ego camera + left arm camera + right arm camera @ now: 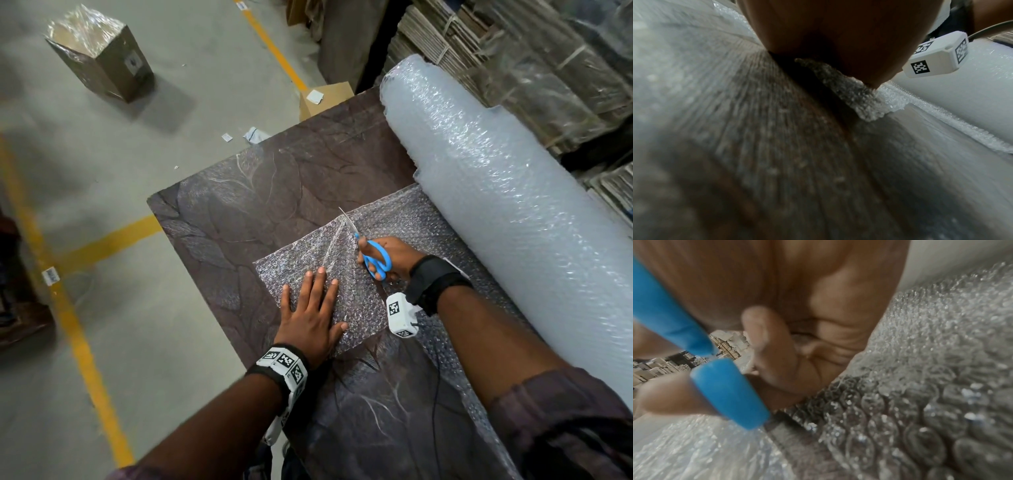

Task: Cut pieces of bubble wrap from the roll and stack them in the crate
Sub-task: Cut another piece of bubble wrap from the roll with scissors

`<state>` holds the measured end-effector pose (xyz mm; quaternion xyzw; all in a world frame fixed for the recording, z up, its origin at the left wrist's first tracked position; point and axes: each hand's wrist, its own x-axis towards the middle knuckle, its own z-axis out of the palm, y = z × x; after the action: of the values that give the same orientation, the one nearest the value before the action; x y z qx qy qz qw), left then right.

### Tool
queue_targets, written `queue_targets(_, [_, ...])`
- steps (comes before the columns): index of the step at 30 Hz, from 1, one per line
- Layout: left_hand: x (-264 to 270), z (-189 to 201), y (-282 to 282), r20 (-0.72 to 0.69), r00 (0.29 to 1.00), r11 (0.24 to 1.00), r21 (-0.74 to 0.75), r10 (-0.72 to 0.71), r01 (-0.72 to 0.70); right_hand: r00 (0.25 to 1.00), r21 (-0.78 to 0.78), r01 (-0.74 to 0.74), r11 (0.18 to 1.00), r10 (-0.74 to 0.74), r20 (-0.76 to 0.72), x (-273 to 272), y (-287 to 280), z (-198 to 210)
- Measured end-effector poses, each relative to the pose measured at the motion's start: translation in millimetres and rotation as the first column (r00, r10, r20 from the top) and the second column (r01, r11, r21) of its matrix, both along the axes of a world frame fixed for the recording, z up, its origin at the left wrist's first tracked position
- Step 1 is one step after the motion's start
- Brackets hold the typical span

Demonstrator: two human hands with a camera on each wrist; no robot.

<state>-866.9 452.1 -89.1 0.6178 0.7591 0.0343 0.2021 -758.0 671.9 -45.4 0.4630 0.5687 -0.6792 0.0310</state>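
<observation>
A: From the head view, where is the bubble wrap?
B: The roll (507,219) lies along the right side of the dark patterned table (239,212), its unrolled sheet (346,274) spread flat on top. The left hand (313,317) presses on the sheet, fingers straight and spread. The right hand (387,255) grips blue-handled scissors (371,255), blades open over the sheet.

A: And the left wrist view?
B: Blurred; the palm (838,32) sits on the sheet's edge (859,97), the roll (962,105) just beside it.

A: The right wrist view?
B: Fingers (772,353) curl through the blue handles (729,392) above the bubbles (920,402). No crate shows in any view
</observation>
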Motion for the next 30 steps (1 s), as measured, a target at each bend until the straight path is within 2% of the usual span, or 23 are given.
queue_targets(8, [0,0,-1,0.001,1.000,1.000,-0.005,-0.002,0.002,0.998,0.073,-0.047,0.996,0.044,0.041,0,-5,9])
queue_targets(11, [0,-1,-1,0.005,1.000,1.000,-0.016,0.005,-0.005,0.989,0.133,-0.137,0.982,0.126,0.082,4,-7,17])
queue_targets(14, [-1,-1,-2,0.000,1.000,1.000,-0.030,0.004,-0.004,0.983,0.143,-0.131,0.981,0.110,0.146,13,-7,19])
queue_targets(16, [-2,-1,-3,-0.001,1.000,1.000,-0.030,0.001,-0.002,0.973,0.204,-0.143,0.969,0.100,0.208,21,-8,22])
queue_targets(19, [-3,0,-5,-0.001,1.000,0.999,-0.041,0.007,-0.007,0.939,0.430,-0.123,0.894,-0.036,0.342,35,-15,30])
queue_targets(22, [-4,4,-8,-0.008,1.000,0.998,-0.059,0.010,-0.011,0.895,0.707,-0.084,0.702,-0.259,0.363,57,-33,30])
queue_targets(24, [-5,6,-10,-0.008,1.000,0.997,-0.077,-0.001,0.000,0.880,0.791,-0.096,0.604,-0.320,0.351,74,-48,22])
queue_targets(26, [-5,9,-11,-0.006,1.000,0.996,-0.087,0.000,0.000,0.855,0.807,-0.112,0.580,-0.357,0.375,89,-61,10])
queue_targets(30, [-4,16,-14,-0.009,1.000,0.994,-0.107,0.009,-0.010,0.808,0.783,-0.129,0.608,-0.393,0.439,105,-86,1])
